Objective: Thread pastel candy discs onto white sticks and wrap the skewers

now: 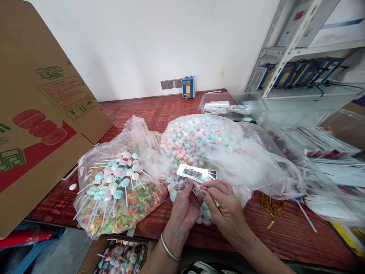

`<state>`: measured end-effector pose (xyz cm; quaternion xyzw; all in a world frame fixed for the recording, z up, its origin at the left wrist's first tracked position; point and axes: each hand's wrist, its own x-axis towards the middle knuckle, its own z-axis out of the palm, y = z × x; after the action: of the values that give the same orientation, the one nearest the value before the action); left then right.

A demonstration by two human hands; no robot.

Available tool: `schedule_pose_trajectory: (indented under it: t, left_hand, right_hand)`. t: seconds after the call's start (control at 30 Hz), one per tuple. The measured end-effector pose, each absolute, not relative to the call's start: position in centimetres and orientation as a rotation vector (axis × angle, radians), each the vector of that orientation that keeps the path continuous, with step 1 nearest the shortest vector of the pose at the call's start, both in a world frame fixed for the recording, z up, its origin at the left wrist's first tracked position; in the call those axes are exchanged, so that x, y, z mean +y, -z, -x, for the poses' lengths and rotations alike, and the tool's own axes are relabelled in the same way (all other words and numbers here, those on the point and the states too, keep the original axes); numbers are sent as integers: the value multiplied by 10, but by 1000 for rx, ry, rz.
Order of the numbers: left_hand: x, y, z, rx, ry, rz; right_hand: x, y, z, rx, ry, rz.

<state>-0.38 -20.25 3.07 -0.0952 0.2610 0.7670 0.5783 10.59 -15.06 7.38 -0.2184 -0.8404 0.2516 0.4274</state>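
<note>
At the near table edge the person's left hand [184, 207] and right hand [225, 205] are meeting, fingertips pinched together on a small printed packet [196, 174] that is lying over the front of the bag of pastel candies [199, 140]. The step in hand looks like opening or filling that packet; the next move probably calls for a fine two-fingered pull at its mouth while the other hand is steadying it. Just left, a bag of ring candies [137, 203] is carrying a heap of lollipops [114, 182] on top. Further back a clear tray [234, 104] is sitting on the wooden table [148, 108], and a cardboard box [37, 114] is leaning in from the left.
</note>
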Motion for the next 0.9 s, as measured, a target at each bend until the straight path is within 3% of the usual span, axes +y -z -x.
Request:
schedule_pose_trajectory:
  t: [0.37,0.9]
  left_hand:
    - [-210,-26,14,454,-1687,302]
    - [-227,-38,32,328,-1767,311]
  right_hand:
    - [-158,-72,-101,-2092,-487,507]
    - [-170,-82,-85,-2148,-579,366]
